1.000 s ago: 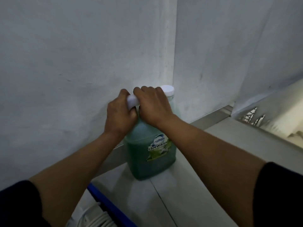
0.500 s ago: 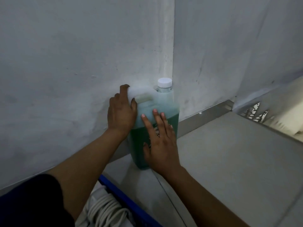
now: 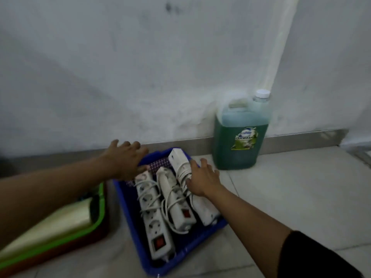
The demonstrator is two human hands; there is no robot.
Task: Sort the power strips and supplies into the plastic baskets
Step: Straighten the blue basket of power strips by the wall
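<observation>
A blue plastic basket (image 3: 128,209) sits on the tiled floor and holds three white power strips with cords wrapped round them: left (image 3: 154,215), middle (image 3: 176,205), right (image 3: 180,161). My left hand (image 3: 126,159) hovers with fingers spread over the basket's far left rim. Fingers apart, my right hand (image 3: 202,179) rests on the right strip at the basket's right side. A green dishwash jug (image 3: 239,141) with a white cap stands against the wall corner, clear of both hands.
A green basket (image 3: 100,209) stacked on a dark red one sits at the left, holding a pale yellowish roll (image 3: 66,217). A metal skirting strip (image 3: 301,139) runs along the wall's foot. Tiled floor spreads to the right.
Both hands have let go of the dishwash jug and dropped down-left to the blue basket. The view has pulled back and tilted down, showing the baskets.
</observation>
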